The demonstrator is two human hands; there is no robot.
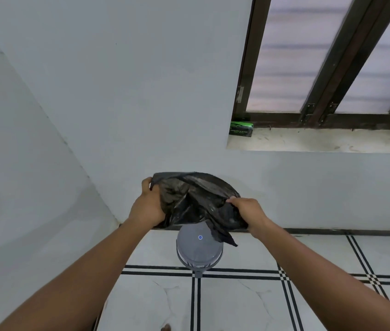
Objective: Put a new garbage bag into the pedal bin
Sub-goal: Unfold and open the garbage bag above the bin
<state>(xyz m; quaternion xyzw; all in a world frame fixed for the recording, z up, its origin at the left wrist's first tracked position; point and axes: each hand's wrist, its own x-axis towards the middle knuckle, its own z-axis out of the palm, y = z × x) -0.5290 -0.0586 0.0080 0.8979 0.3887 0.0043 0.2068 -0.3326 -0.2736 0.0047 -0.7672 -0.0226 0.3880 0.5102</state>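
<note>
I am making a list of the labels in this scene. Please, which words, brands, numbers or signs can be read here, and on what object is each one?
Green and black box on the window sill: pale lines of print, too small and blurred to read.
Grey pedal bin lid: a small round blue and white mark, no legible letters.
Black garbage bag: no print visible.
Nothing can be quoted.

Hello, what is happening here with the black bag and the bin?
A person is standing over a grey pedal bin on the tiled floor. Both hands grip a black garbage bag in the air above it: the left hand holds one side, the right hand the other, pulling the bag apart to open it. The bin's lid looks closed and the bag is not inside yet. A green box lies on the window sill.
</note>
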